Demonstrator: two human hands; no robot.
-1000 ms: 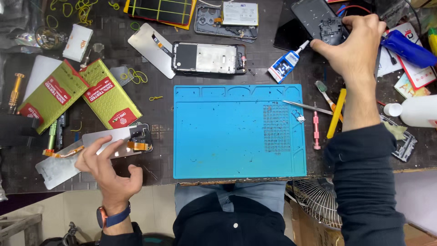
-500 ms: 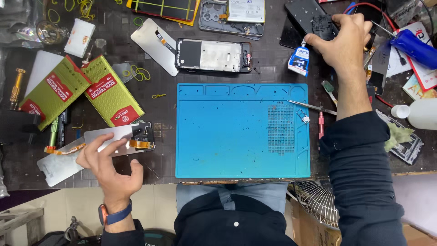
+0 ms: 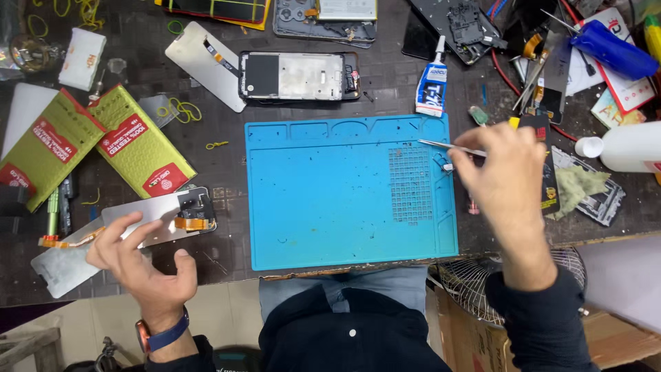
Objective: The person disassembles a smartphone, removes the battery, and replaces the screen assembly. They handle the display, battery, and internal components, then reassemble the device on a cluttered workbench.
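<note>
Right hand (image 3: 499, 172) hovered fingers curled over tweezers (image 3: 451, 147) at blue mat's (image 3: 330, 207) right edge, glue bottle (image 3: 432, 86) beyond, left hand (image 3: 141, 258) spread, fingertips touching silver phone screen panel (image 3: 148, 213) on bench (image 3: 220, 172).

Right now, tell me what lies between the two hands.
In the head view, the blue mat spans most of the stretch between the left hand and right hand. Its middle is bare; a strip of dark table shows left of it.
</note>
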